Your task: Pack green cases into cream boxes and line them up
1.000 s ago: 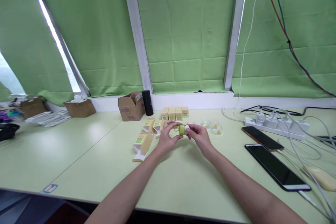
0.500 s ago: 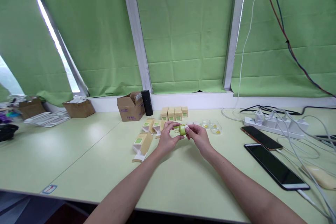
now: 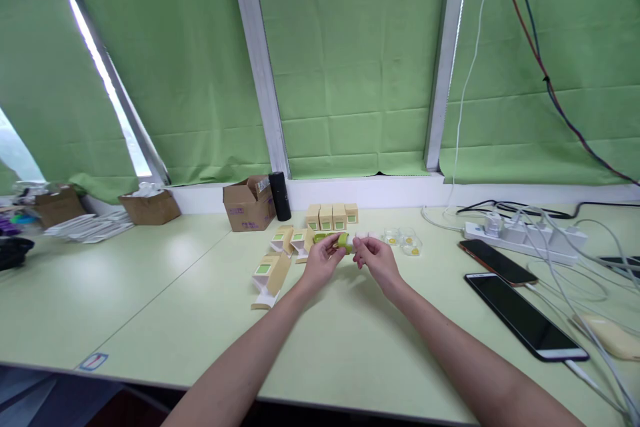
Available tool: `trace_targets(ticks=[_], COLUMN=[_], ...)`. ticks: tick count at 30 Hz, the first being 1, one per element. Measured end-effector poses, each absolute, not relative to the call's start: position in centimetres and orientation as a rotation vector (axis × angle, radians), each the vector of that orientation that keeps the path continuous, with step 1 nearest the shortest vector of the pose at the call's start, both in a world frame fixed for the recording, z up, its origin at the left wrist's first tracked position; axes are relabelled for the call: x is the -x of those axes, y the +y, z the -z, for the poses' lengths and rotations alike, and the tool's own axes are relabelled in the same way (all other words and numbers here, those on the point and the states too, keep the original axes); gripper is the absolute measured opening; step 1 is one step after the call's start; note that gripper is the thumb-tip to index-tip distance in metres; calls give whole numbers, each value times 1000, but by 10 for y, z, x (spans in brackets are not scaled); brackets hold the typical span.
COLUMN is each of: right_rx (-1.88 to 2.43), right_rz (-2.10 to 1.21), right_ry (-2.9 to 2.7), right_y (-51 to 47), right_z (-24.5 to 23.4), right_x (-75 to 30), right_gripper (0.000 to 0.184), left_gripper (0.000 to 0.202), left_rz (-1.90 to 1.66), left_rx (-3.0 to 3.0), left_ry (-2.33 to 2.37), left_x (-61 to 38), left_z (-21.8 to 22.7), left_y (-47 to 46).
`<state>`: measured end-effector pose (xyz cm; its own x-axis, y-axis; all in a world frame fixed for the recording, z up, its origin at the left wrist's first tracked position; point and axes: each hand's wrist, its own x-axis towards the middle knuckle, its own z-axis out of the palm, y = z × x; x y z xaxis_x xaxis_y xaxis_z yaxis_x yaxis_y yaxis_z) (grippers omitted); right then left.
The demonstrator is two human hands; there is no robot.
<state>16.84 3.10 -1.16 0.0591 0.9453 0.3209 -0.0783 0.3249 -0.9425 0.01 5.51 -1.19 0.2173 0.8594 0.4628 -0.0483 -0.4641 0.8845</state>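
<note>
Over the middle of the pale green table [image 3: 150, 293], my left hand [image 3: 320, 261] pinches a small green item [image 3: 336, 239] at its fingertips. My right hand [image 3: 377, 261] is closed right beside it, its fingertips on a small white piece [image 3: 353, 246] at the green item's right end. Just behind my hands stands a row of small tan boxes with green labels [image 3: 332, 215]. Opened boxes [image 3: 274, 268] of the same kind lie to the left of my left hand. A few small clear cases with yellow inside [image 3: 405, 240] sit to the right of my right hand.
A brown carton [image 3: 248, 203] and a black cylinder [image 3: 280, 195] stand at the back by the sill. Two phones [image 3: 520, 310] lie on the right, near a white power strip [image 3: 525, 237] with many cables. More cartons [image 3: 150, 205] are at the far left.
Both hands stayed together over the table. The green item has turned and shifted slightly left and up in my left fingers; my right fingers remain at its right end.
</note>
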Motion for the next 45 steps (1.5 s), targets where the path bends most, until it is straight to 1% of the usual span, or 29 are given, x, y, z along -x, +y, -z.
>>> trace_targets(ticks=[2, 5, 8, 10, 14, 17, 21, 25, 27, 31, 35, 42, 45], right_rx=[948, 955, 900, 875, 863, 850, 849, 867, 877, 871, 841, 775, 755], right_rz=[-860, -574, -319, -205, -59, 1, 72, 171, 220, 276, 266, 248, 249], right_ry=[-1322, -1434, -1630, -1737, -1818, -1842, -1870, -1864, -1866, -1872, -1885, -1878, -1864], right_y=[29, 23, 19, 17, 19, 21, 22, 23, 23, 23, 23, 23, 23], right_z=[11, 12, 14, 16, 20, 21, 22, 24, 25, 24, 23, 20, 19], right_x=[-171, -174, -176, -176, -177, -177, -177, -177, -176, -174, -172, -169, -169], right_gripper=[57, 44, 44, 43, 33, 34, 38, 35, 34, 36, 37, 46, 44], left_gripper=[49, 38, 31, 29, 28, 32, 42, 57, 59, 57, 54, 45, 45], left_rz=[-1312, -1204, -1127, -1103, -1076, -1083, -1098, -1121, -1146, -1198, -1238, -1392, -1426], left_rx=[-1565, -1431, -1313, -1270, -1267, -1279, -1323, -1376, -1397, -1448, -1499, -1598, -1612], left_ry=[672, 557, 487, 465, 464, 458, 471, 521, 556, 593, 623, 689, 724], left_x=[2, 5, 6, 6, 1, -3, -5, -7, -8, -9, -9, -17, -19], left_z=[12, 11, 11, 11, 11, 10, 9, 10, 11, 12, 12, 12, 12], left_y=[58, 57, 54, 52, 49, 47, 45, 44, 44, 44, 43, 41, 39])
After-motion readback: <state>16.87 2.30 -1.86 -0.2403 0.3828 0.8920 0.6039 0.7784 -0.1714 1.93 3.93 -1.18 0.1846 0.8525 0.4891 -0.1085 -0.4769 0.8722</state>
